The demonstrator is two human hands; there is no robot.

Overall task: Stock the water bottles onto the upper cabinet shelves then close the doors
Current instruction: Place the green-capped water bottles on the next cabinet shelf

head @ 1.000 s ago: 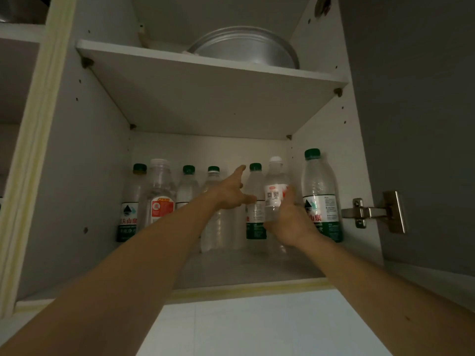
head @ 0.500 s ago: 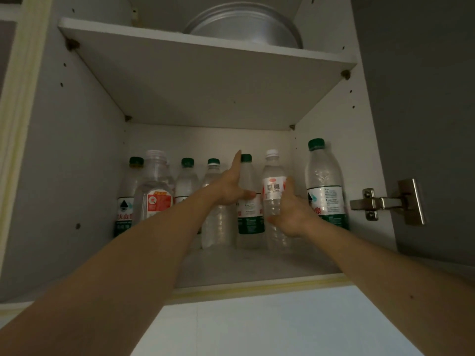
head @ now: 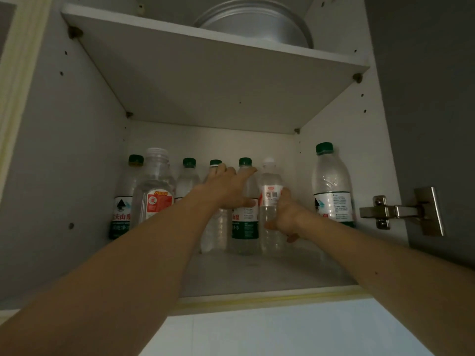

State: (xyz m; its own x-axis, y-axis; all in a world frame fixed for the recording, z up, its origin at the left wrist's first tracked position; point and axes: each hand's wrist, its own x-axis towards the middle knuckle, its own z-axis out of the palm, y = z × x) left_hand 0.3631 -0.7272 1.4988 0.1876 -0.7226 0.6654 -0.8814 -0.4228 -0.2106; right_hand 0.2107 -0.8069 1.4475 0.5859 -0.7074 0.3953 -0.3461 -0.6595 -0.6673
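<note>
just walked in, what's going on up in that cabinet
A person is stocking water bottles on the lower shelf. The right hand grips a white-capped bottle in the back row, while the left hand rests against the green-capped bottle beside it. The cabinet door is open.

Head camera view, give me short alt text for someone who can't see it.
Two bare arms reach into an open upper cabinet: the right hand grips a white-capped bottle while the left hand rests against green-capped bottles beside it. More bottles line the shelf's back; a metal pan sits above.
</note>
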